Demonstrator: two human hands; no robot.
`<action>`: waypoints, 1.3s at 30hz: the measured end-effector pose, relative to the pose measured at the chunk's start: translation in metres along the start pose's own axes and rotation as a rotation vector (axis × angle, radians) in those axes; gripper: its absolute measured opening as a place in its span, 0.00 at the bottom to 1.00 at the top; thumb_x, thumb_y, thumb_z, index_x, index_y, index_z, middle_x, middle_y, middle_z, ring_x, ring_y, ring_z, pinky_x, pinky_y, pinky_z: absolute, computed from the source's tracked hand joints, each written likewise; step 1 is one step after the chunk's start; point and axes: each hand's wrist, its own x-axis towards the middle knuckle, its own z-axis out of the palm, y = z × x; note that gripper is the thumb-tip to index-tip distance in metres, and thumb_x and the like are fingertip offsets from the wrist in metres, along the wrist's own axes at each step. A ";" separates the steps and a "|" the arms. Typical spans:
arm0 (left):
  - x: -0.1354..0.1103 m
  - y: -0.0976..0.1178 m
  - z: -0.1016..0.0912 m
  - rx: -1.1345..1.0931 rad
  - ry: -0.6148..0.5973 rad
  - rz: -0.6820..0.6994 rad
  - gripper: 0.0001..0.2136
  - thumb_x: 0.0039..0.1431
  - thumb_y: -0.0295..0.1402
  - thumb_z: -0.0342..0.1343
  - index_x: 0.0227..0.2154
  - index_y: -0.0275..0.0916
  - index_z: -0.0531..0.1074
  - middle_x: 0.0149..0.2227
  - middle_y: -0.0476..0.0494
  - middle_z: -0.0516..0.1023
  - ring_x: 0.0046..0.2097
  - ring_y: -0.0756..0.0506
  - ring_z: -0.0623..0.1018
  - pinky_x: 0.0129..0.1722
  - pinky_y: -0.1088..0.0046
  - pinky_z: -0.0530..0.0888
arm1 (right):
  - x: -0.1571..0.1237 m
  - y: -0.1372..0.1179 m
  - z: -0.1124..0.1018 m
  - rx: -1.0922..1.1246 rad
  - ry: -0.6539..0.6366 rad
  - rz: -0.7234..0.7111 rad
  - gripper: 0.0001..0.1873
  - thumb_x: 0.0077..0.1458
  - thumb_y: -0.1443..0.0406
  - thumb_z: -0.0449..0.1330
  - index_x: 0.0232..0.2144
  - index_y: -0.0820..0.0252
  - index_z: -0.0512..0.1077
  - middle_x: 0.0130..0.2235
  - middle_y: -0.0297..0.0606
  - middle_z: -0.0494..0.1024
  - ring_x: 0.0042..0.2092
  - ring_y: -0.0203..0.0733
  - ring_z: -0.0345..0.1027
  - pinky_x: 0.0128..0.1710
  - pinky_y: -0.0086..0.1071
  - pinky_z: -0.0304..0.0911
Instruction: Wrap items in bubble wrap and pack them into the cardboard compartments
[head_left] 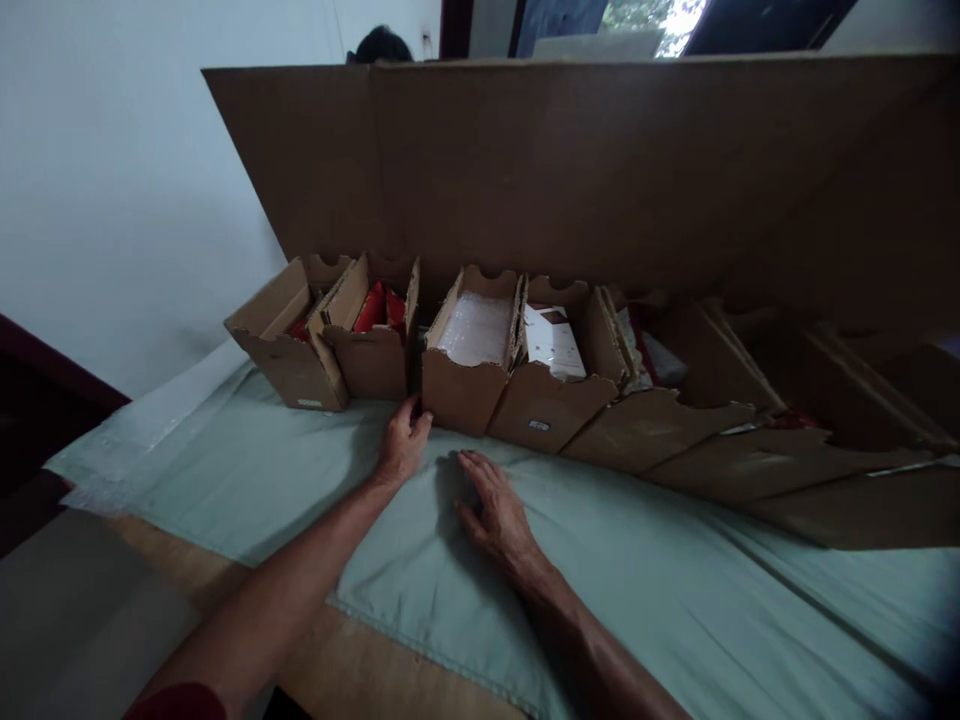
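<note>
My left hand (405, 442) is at the foot of the gap between two open cardboard boxes. Its thumb is at the lower left corner of the box with bubble wrap (459, 388), and the fingers point into the gap, thumb and forefinger apart. Left of that gap stands a cardboard box with red packets (373, 365). My right hand (496, 512) is open, low over the pale green cloth (637, 590), fingers stretched toward the boxes and holding nothing. Bubble wrap (476, 328) fills the middle box. Beside it, another box (559, 410) has a white carton (551, 342) inside.
More cardboard boxes (660, 430) continue rightward, some with packets inside. A box (289, 365) ends the row at left. A tall cardboard panel (562, 165) stands behind, with a person's head (382, 44) above it. Clear plastic wrap (142, 430) lies at the left edge.
</note>
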 end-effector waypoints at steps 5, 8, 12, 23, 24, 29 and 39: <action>-0.015 0.000 0.000 0.150 -0.022 0.034 0.32 0.58 0.28 0.58 0.66 0.32 0.61 0.60 0.27 0.75 0.62 0.34 0.75 0.62 0.54 0.71 | 0.006 -0.026 -0.010 -0.168 -0.183 0.003 0.27 0.61 0.68 0.56 0.62 0.62 0.71 0.68 0.51 0.67 0.69 0.58 0.57 0.64 0.55 0.59; -0.029 0.007 -0.005 0.259 -0.086 0.072 0.35 0.55 0.29 0.60 0.66 0.25 0.60 0.65 0.19 0.69 0.67 0.29 0.68 0.67 0.46 0.63 | 0.003 -0.035 -0.010 -0.204 -0.196 -0.007 0.28 0.62 0.66 0.57 0.64 0.60 0.69 0.69 0.49 0.66 0.70 0.58 0.56 0.66 0.55 0.57; -0.052 0.015 -0.019 0.377 -0.170 0.127 0.32 0.59 0.34 0.58 0.64 0.23 0.63 0.67 0.17 0.66 0.71 0.27 0.63 0.71 0.43 0.52 | -0.005 -0.043 -0.008 -0.203 -0.241 -0.029 0.32 0.63 0.64 0.60 0.67 0.66 0.66 0.69 0.52 0.64 0.71 0.59 0.54 0.69 0.54 0.53; -0.063 0.012 -0.100 0.401 -0.122 0.340 0.22 0.64 0.34 0.52 0.60 0.35 0.69 0.62 0.29 0.73 0.63 0.36 0.75 0.61 0.54 0.74 | -0.014 -0.043 -0.006 -0.196 -0.205 -0.097 0.29 0.63 0.63 0.59 0.66 0.64 0.67 0.70 0.50 0.64 0.71 0.60 0.55 0.69 0.57 0.55; -0.049 0.022 -0.110 0.366 -0.035 0.365 0.22 0.64 0.34 0.52 0.60 0.35 0.69 0.63 0.29 0.72 0.61 0.37 0.76 0.58 0.56 0.77 | -0.013 -0.043 -0.006 -0.208 -0.210 -0.097 0.30 0.63 0.63 0.59 0.66 0.65 0.67 0.70 0.51 0.64 0.71 0.60 0.55 0.69 0.57 0.55; 0.025 0.077 -0.143 0.333 0.196 0.493 0.27 0.63 0.29 0.53 0.65 0.38 0.63 0.69 0.30 0.64 0.47 0.45 0.82 0.44 0.67 0.82 | -0.013 -0.041 -0.007 -0.212 -0.200 -0.112 0.29 0.64 0.63 0.59 0.65 0.64 0.67 0.69 0.51 0.64 0.70 0.60 0.56 0.68 0.58 0.56; 0.085 0.084 -0.134 0.651 0.055 0.366 0.12 0.58 0.27 0.51 0.37 0.39 0.80 0.38 0.38 0.85 0.42 0.38 0.83 0.48 0.61 0.78 | -0.012 -0.043 -0.012 -0.180 -0.203 -0.102 0.28 0.64 0.62 0.60 0.64 0.62 0.69 0.68 0.51 0.66 0.70 0.59 0.56 0.68 0.56 0.56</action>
